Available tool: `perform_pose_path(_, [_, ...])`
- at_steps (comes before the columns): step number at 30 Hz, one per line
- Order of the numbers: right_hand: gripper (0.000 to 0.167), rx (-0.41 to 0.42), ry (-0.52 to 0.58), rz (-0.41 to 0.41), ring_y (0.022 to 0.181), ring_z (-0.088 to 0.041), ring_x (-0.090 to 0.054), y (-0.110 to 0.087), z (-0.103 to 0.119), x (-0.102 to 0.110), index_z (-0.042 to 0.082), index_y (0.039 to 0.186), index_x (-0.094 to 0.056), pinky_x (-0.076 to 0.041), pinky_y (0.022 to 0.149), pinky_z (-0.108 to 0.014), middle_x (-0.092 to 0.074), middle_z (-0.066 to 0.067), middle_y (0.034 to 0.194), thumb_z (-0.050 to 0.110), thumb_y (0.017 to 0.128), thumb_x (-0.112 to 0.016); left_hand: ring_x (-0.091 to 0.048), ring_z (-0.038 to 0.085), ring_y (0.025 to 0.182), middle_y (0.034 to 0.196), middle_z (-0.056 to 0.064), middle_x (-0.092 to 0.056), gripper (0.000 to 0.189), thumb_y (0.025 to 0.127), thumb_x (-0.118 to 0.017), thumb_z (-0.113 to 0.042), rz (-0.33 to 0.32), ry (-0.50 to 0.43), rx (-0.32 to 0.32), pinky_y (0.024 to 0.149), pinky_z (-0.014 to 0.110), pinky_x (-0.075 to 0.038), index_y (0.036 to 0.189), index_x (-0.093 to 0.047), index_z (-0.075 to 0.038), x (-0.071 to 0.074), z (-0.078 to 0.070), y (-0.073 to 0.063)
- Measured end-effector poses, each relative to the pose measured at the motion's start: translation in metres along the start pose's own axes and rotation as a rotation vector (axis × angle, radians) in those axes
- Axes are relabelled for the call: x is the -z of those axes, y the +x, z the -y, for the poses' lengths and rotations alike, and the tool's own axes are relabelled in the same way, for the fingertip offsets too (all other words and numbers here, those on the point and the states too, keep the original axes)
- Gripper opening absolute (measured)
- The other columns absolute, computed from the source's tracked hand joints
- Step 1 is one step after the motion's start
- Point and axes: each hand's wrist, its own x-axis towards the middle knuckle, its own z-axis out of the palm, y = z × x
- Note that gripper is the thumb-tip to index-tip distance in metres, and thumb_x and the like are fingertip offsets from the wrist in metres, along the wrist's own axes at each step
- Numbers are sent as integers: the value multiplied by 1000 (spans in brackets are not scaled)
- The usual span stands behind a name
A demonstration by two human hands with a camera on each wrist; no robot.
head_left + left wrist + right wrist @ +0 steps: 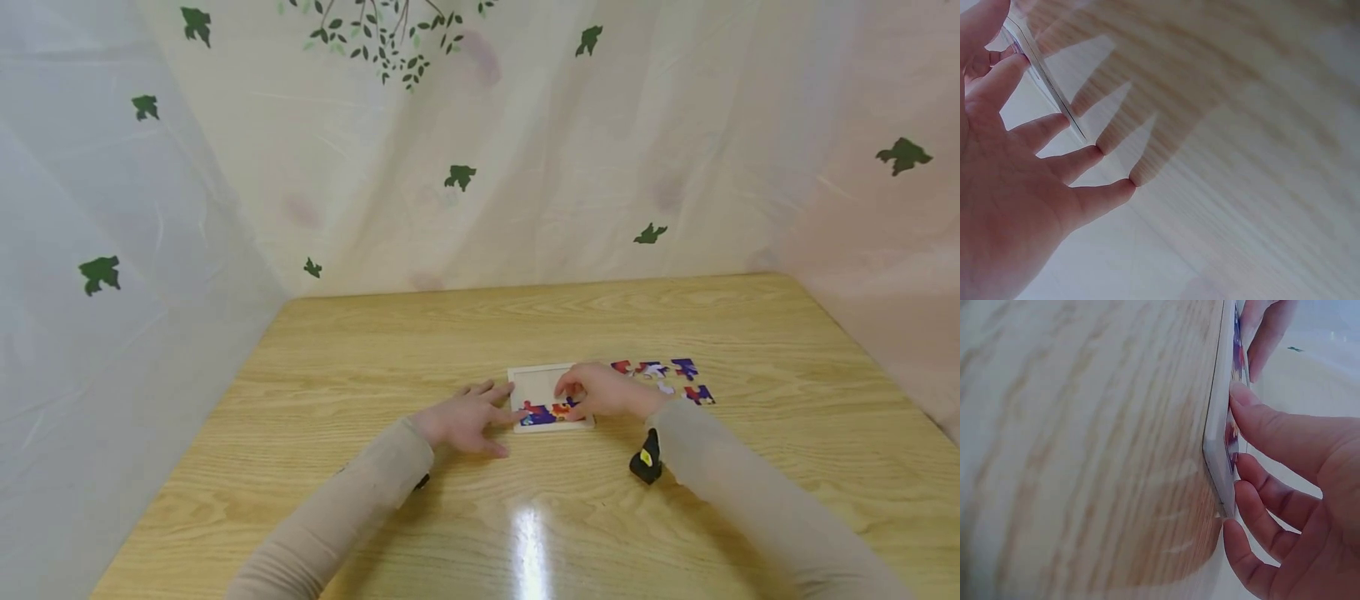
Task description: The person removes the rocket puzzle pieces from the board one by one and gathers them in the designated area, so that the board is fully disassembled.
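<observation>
Smooth, glossy wood-grain tabletop (375,358)

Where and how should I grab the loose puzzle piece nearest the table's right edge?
Probably pinch that puzzle piece by two opposite sides, coming from straight above: it lies flat on the table, its top uncovered, and its jagged outline gives edges to catch.

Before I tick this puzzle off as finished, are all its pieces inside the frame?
No, several loose puzzle pieces lie on the table, to the right of the pale frame.
</observation>
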Motion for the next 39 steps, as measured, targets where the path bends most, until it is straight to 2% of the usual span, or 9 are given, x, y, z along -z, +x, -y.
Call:
perform_pose_path(8, [22, 32, -14, -3, 80, -14, -49, 2, 1, 0, 9, 100, -65, -43, 75, -31, -57, 0, 87, 10, 80, -75, -10, 38, 145, 160, 7, -9, 58, 92, -57, -45, 8, -9, -3, 116, 54, -13, 146, -36, -33, 1, 1, 3])
perform_pose_path(13, [21, 8, -1, 2, 81, -15, -49, 3, 2, 0, 10, 99, -64, -43, 75, -31, -56, 0, 86, 8, 80, -74, -13, 35, 145, 159, 9, -15, 54, 93, -54, -46, 3, -4, -3, 116, 52, -15, 143, -42, -29, 4, -1, 5])
perform_pose_path(18, [21, 24, 15, 1, 79, -14, -48, 4, -1, -1, 9, 99, -64, -42, 73, -29, -55, -1, 85, 8, 80, -74, -14, 28, 146, 158, 7, -20, 57, 94, -52, -47, 8, 83, -27, 116, 48, -19, 144, -42, -21, 9, -14, 12])
perform_pose_path(21, [21, 40, 24, 2, 79, -14, -48, 4, -3, -2, 8, 98, -64, -41, 73, -29, -55, 0, 84, 8, 80, -74, -12, 24, 147, 158, 5, -18, 61, 94, -52, -46, 37, 84, -30, 117, 46, -18, 147, -36, -21, 9, -23, 17])
perform_pose_path(28, [21, 56, -3, 3, 78, -13, -48, 4, -4, 0, 9, 98, -64, -41, 73, -28, -54, 1, 83, 8, 80, -74, -12, 22, 147, 159, 4, -14, 63, 95, -52, -45, 84, 85, 15, 117, 44, -19, 149, -29, -23, 10, -33, 26])
perform_pose_path(39, [20, 57, -34, -18, 80, -14, -50, 4, -6, 1, 10, 97, -64, -43, 74, -30, -56, -1, 86, 8, 79, -75, -16, 18, 146, 159, 1, -15, 61, 93, -55, -45, 68, 89, 35, 116, 44, -22, 148, -31, -32, 10, -35, 29])
